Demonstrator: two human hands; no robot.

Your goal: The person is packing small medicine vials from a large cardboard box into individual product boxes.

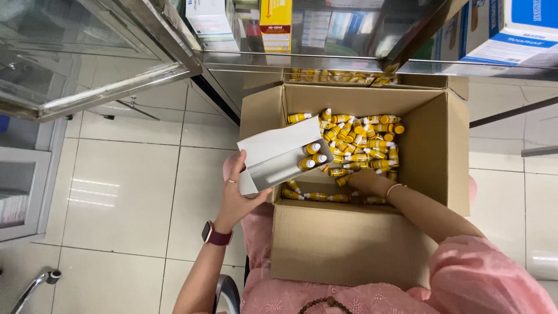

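Head view: left hand [237, 195] grips open white carton [279, 156]; right hand [365, 181] clutches yellow bottles [360, 142].

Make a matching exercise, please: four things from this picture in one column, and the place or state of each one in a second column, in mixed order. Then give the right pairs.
Things
1. left hand
2. right hand
3. small white box
4. large cardboard box

Places or states
A. open, with a few yellow bottles lying at its far end
B. down among the loose bottles in the carton
C. on the person's lap, flaps open
D. gripping the near end of the small carton

Pairs: 1-D, 2-B, 3-A, 4-C
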